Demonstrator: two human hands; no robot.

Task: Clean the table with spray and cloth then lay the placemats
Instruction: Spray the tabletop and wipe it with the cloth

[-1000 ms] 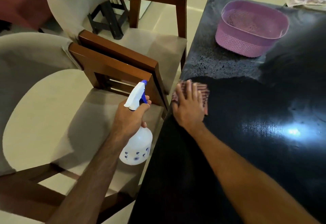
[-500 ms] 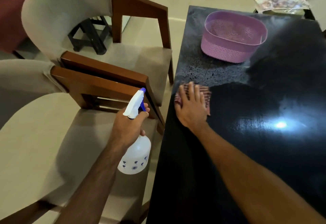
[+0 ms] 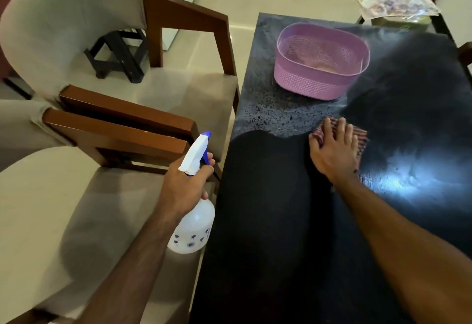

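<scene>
My right hand [image 3: 333, 150] lies flat with straight fingers on a reddish striped cloth [image 3: 360, 137], pressing it onto the black table [image 3: 268, 221]. A grey speckled patch of spray covers the table's far left part, in front of the cloth. My left hand [image 3: 185, 186] grips the neck of a white spray bottle [image 3: 192, 224] with a blue trigger, holding it off the table's left edge above a chair seat. Floral placemats [image 3: 393, 3] lie in a pile beyond the table's far right corner.
A purple plastic basket [image 3: 321, 63] stands on the far part of the table. Two beige chairs with brown wooden arms [image 3: 122, 124] stand along the left side. A black stool [image 3: 117, 55] sits on the tiled floor behind them.
My right hand has slid the cloth to the right, from the table's left edge toward the middle. The left hand and bottle keep their place. The view has tilted up a little.
</scene>
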